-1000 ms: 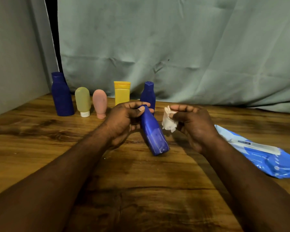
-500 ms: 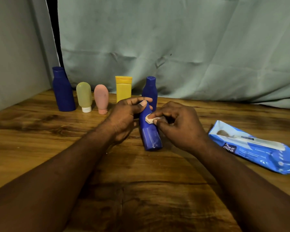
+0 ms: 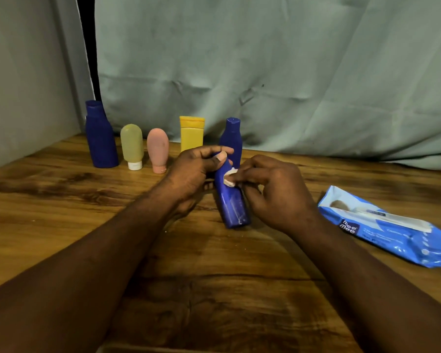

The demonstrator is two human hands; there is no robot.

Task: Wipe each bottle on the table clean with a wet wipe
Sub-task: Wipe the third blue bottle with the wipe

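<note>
- Two bare forearms reached in from the near edge of the wooden table [image 3: 61, 212], converging toward its middle.
- The left hand [image 3: 194, 174] was curled around the upper end of a blue bottle [image 3: 232, 202], thumb pressed across the top and fingers wrapped behind it.
- That bottle stood tilted, its flat base toward the camera just above the tabletop; whether it touched the wood could not be told.
- The right hand [image 3: 273, 189] pinched a small wadded white wipe [image 3: 230, 176] between thumb and fingertips, pressing it against the bottle's side just below the left thumb.
- To the right, well apart from the hands, a blue wipes pack [image 3: 392, 230] lay flat on the table.
- Farther back, five containers stood in a row before a grey-green curtain [image 3: 290, 72]: a tall dark blue bottle [image 3: 99, 138], a green tube [image 3: 132, 146], a pink tube [image 3: 158, 149], a yellow bottle [image 3: 191, 133] and a smaller blue bottle [image 3: 231, 138].
</note>
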